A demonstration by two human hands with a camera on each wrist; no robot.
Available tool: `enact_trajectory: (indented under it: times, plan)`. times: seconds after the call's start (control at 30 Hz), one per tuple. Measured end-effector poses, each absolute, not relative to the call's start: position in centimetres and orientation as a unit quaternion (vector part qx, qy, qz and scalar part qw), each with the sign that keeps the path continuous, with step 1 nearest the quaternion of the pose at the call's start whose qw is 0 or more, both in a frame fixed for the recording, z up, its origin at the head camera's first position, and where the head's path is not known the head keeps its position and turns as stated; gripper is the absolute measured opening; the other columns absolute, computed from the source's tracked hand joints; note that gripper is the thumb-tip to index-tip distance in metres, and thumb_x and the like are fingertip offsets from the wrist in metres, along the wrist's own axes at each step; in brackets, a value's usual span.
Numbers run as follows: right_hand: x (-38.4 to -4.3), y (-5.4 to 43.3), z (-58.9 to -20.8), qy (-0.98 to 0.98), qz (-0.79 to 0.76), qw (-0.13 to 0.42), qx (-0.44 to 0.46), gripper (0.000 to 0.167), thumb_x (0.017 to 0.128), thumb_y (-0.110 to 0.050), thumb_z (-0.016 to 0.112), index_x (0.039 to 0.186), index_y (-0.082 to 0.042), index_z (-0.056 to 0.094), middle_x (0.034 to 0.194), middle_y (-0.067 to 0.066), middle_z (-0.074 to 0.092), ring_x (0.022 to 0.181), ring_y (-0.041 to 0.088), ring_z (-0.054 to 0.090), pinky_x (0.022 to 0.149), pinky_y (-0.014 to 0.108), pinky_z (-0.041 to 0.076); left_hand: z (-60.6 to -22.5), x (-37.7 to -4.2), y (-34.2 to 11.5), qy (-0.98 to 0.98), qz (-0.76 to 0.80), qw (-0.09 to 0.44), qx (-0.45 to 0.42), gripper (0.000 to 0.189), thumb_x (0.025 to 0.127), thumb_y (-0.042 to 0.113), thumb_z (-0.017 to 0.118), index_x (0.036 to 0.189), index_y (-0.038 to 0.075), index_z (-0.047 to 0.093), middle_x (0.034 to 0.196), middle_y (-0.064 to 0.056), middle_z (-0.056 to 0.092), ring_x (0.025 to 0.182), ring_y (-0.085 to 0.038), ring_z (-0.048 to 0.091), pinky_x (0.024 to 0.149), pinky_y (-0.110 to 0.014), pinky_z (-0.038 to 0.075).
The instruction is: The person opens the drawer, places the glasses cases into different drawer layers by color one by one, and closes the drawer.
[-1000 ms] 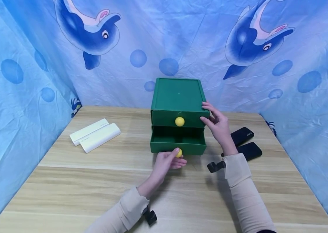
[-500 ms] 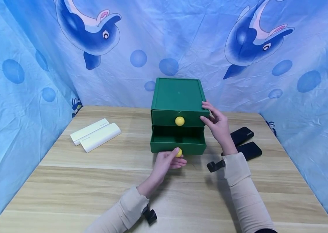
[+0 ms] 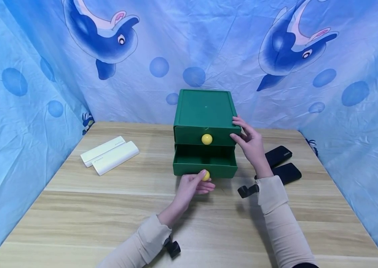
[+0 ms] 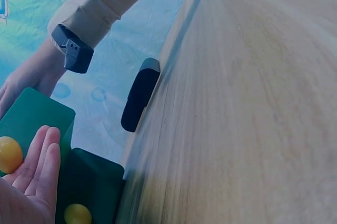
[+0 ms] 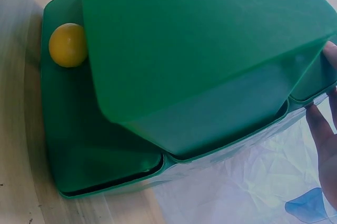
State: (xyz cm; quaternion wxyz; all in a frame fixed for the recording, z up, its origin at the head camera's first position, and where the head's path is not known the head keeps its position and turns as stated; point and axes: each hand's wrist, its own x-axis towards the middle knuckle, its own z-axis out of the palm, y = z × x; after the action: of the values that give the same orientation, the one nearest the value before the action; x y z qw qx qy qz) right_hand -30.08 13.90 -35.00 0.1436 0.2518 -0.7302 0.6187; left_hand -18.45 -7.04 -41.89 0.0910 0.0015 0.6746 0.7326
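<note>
A green drawer cabinet (image 3: pixel 205 108) stands toward the back of the table. Its middle drawer (image 3: pixel 222 171) is pulled out and looks bare inside. At that drawer's yellow knob (image 3: pixel 206 175) my left hand (image 3: pixel 187 186) pinches with the thumb on the near side, other fingers stretched beneath. My right hand (image 3: pixel 253 145) holds the cabinet's front right corner, thumb on the top drawer's front, fingers on the upper edge and side. The top drawer (image 3: pixel 189 136) is closed. Below, the closed bottom drawer (image 5: pixel 84 124) with its own knob (image 5: pixel 68 45) shows only in the wrist views.
Two white power banks (image 3: pixel 116 158) lie side by side on the left of the table. On the right are two black power banks (image 3: pixel 286 173), partly behind my right wrist. A blue dolphin-print curtain (image 3: pixel 222 44) encloses the table's back and sides.
</note>
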Motion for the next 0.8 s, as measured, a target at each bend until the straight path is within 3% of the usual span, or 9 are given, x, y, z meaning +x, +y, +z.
enact_trajectory:
  times: [0.8]
  plan:
    - [-30.11,13.95,-35.06,-0.728,0.621,0.144,0.252,0.04,0.093,-0.009,0.064,0.131,-0.001,0.057,0.15,0.008,0.045,0.146,0.016,0.032,0.109,0.047,0.039,-41.69,-18.22,-7.11,0.669,0.737,0.097,0.002,0.065,0.095,0.052,0.053,0.109,-0.01,0.064,0.099,-0.023,0.073,0.088,-0.026,0.074,0.078,-0.032,0.06]
